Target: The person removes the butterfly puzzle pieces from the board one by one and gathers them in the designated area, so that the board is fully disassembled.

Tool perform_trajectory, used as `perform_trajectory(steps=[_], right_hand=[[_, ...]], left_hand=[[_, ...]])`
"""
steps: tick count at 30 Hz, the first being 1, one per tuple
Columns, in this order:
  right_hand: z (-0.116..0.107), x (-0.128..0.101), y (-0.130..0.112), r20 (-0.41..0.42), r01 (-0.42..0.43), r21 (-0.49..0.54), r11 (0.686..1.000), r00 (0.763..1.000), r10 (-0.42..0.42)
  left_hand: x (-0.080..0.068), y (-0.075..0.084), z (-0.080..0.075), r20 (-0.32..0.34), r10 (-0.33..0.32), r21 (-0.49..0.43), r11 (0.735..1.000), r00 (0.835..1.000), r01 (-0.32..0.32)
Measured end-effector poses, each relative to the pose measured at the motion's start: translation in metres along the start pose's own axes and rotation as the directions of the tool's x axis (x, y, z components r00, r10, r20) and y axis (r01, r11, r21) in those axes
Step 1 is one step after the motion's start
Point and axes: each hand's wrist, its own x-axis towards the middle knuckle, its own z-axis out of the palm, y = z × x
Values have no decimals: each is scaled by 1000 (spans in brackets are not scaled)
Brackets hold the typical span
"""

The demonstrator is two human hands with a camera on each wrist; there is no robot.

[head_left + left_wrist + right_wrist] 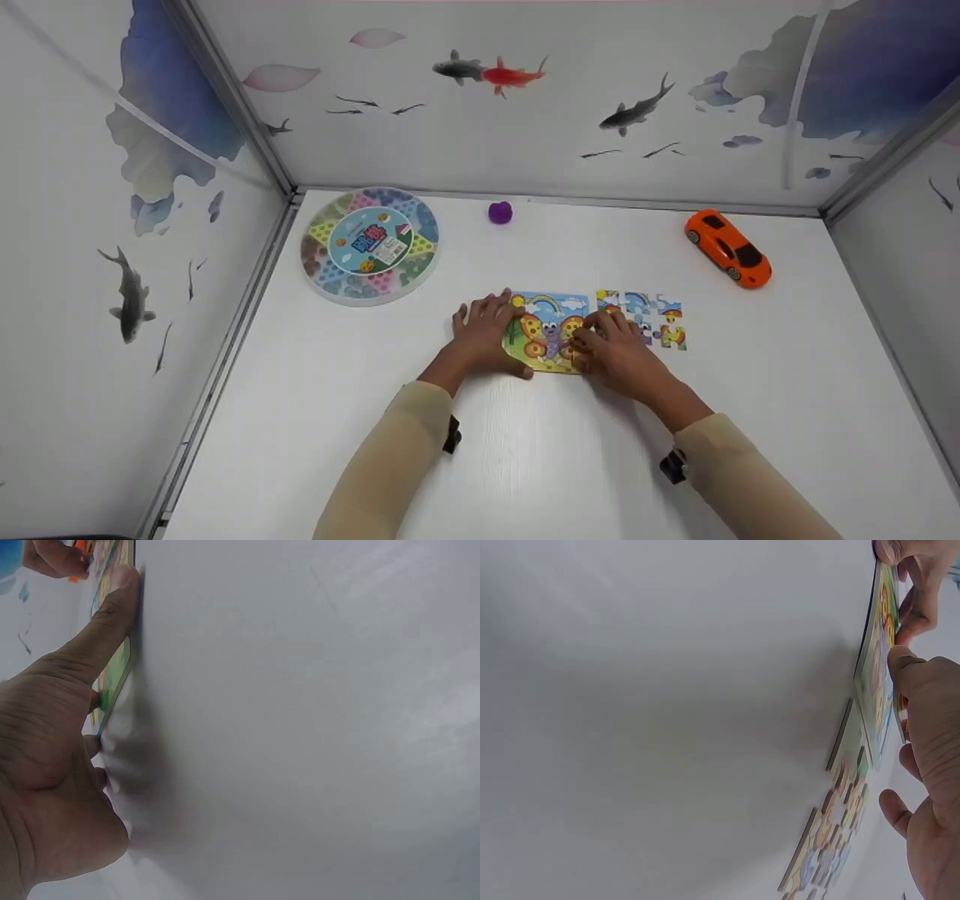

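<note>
A picture puzzle board (553, 306) with a butterfly and rainbow lies flat on the white table. My left hand (484, 334) rests at its left side, fingers spread and thumb along the lower edge. Over the board's right side, my right hand (619, 352) pinches a small puzzle piece (902, 716) between thumb and fingers; its picture is mostly hidden. Beside the board to the right lie several puzzle pieces (673, 337) in rows, partly covered by the right hand in the head view. The right wrist view shows those pieces (810, 855) flat on the table.
A round lidded box (319, 281) with coloured sections sits at the back left. A small purple object (500, 213) stands near the back edge, and an orange toy car (727, 249) at the back right. Printed wall panels (562, 150) close the table in at the back and sides.
</note>
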Motion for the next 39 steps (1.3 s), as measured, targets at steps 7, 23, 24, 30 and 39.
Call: perform_trajectory(steps=[7,23,24,30,39], right_hand=[[-5,-7,10,18,-63,43,997,998,62],[-15,-35,39,-73,-47,21,999,996,48],[-15,-38,40,-72,-55,23,998,996,56],[-19,-50,49,-72,-88,29,996,993,90],[-20,-77,68,-79,-139,27,990,987,140]], left_hand=[[-2,-1,-2,-3,3,-3,1000,1000,-3],[-1,-2,-3,-8,5,-13,1000,1000,-5],[-1,-2,-3,-8,5,-15,1000,1000,-5],[-2,-1,-5,-7,11,-3,1000,1000,-11],[-1,0,-1,-3,1,9,1000,1000,-1]])
